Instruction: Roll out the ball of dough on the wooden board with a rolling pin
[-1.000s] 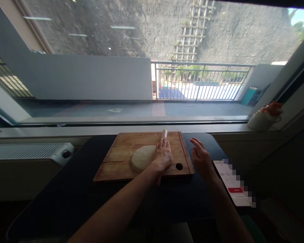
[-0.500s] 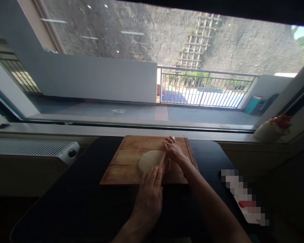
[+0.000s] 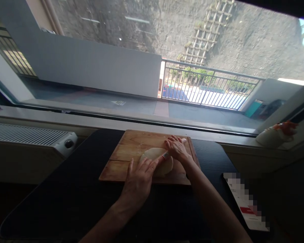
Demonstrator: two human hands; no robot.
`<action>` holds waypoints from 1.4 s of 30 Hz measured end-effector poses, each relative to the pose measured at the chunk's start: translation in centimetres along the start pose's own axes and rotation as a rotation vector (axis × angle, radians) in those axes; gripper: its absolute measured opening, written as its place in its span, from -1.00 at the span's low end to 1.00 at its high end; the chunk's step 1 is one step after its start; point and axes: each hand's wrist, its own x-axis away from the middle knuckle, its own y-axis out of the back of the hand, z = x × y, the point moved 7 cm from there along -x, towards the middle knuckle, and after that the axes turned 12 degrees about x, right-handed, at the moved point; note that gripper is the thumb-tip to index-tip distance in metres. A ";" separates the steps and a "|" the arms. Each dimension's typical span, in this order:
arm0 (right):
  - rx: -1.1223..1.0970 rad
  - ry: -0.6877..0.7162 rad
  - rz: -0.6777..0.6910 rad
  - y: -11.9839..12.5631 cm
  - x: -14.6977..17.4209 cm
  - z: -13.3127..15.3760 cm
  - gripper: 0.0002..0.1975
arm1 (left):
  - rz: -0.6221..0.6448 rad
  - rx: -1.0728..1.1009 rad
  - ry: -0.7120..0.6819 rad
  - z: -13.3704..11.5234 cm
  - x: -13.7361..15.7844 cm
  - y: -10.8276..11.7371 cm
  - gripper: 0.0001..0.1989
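Note:
A wooden rolling pin (image 3: 165, 155) with a small coloured label lies slantwise over a pale, flat round of dough (image 3: 168, 165). Underneath is a wooden board (image 3: 126, 145). My left hand (image 3: 139, 175) rests on the pin's near end, its fingers spread out and the thumb apart. Over the far end lies my right hand (image 3: 176, 148), palm down with fingers stretched forward; the pin's pale tip shows beyond it. Both hands press from above rather than wrap round the pin. Part of the dough is hidden under the left fingers.
The board stands on a dark table (image 3: 73, 189) against a window sill (image 3: 91, 122). A radiator (image 3: 53, 141) is at the left. At the table's right edge lies a flat, partly pixelated item (image 3: 243, 202). A white pot (image 3: 271, 136) sits on the sill at right.
My left hand has slid left and its fingers have spread. The pin lies more slanted and further left over the dough, uncovering dough on the right. The camera view has tilted slightly.

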 end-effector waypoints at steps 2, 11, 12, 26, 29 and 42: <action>0.009 -0.005 -0.019 -0.2 1.6 0.2 -0.58 | 0.001 0.009 -0.003 -0.1 0.7 -0.1 -0.46; 0.114 -0.082 -0.139 -0.7 11.0 -1.8 -0.56 | -0.056 0.082 -0.079 -1.8 2.2 0.0 -0.57; 0.100 -0.075 -0.120 -0.6 9.7 -1.5 -0.57 | -0.076 0.072 -0.070 -1.5 1.8 0.3 -0.60; 0.096 -0.014 -0.135 -0.8 10.0 0.2 -0.55 | -0.150 0.045 -0.043 -0.5 4.7 1.1 -0.55; 0.115 -0.020 -0.123 -1.1 11.3 -0.3 -0.54 | -0.112 0.062 -0.058 -0.7 4.4 0.5 -0.56; 0.044 0.032 -0.087 -0.2 7.0 2.1 -0.60 | -0.165 -0.020 0.009 -0.3 3.8 1.5 -0.56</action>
